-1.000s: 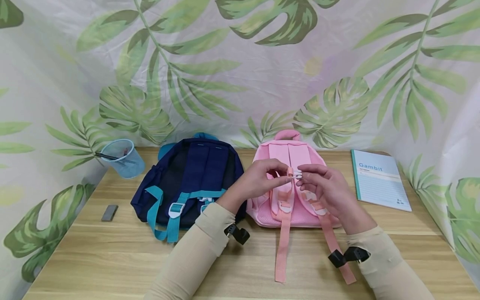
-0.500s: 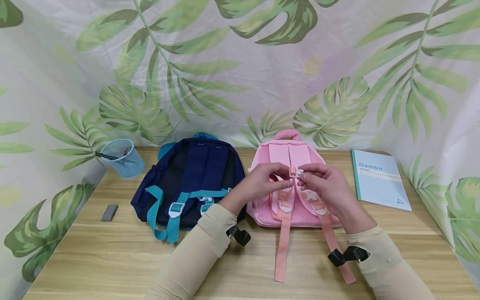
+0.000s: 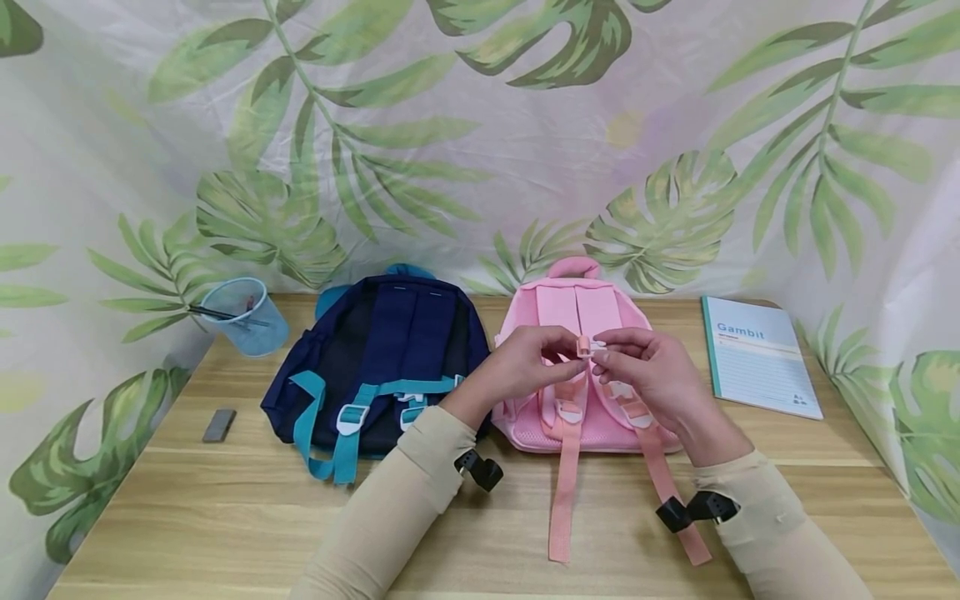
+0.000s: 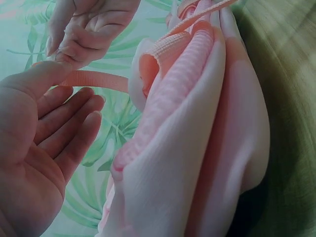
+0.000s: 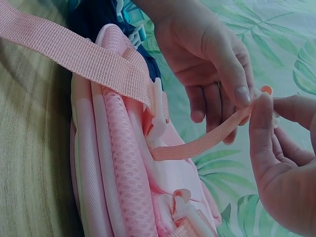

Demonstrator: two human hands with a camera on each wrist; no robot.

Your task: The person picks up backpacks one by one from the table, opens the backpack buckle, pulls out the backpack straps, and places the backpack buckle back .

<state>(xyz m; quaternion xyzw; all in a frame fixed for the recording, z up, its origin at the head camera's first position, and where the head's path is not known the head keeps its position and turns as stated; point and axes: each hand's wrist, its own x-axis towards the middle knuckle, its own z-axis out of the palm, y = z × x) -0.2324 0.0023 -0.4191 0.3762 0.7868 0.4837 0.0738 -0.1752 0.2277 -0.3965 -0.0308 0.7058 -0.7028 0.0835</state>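
Note:
A pink backpack [image 3: 517, 417] lies with its strap side up, and both hands are raised over it. Between the fingertips is a small white plastic buckle [image 3: 597, 347] on a peach webbing strap [image 5: 207, 143], which runs up from the backpack. From the left, my left hand [image 3: 528, 367] pinches the strap's buckle end between thumb and index finger; its other fingers are spread loosely in the left wrist view. My right hand [image 3: 648, 371] pinches the white buckle from the right. Fingertips partly hide the buckle, so whether its halves are joined cannot be made out.
A navy backpack [image 3: 345, 333] with turquoise straps lies left of the pink one. Further left are a blue mesh pen cup [image 3: 258, 329] and a grey eraser-like block [image 3: 219, 426]. At right lies a notebook [image 3: 765, 358]. Two loose peach straps [image 3: 564, 500] trail toward the front.
The left hand has shifted slightly right and its thumb has lowered. The white prongs seen between the hands earlier are now more covered by the right fingertips.

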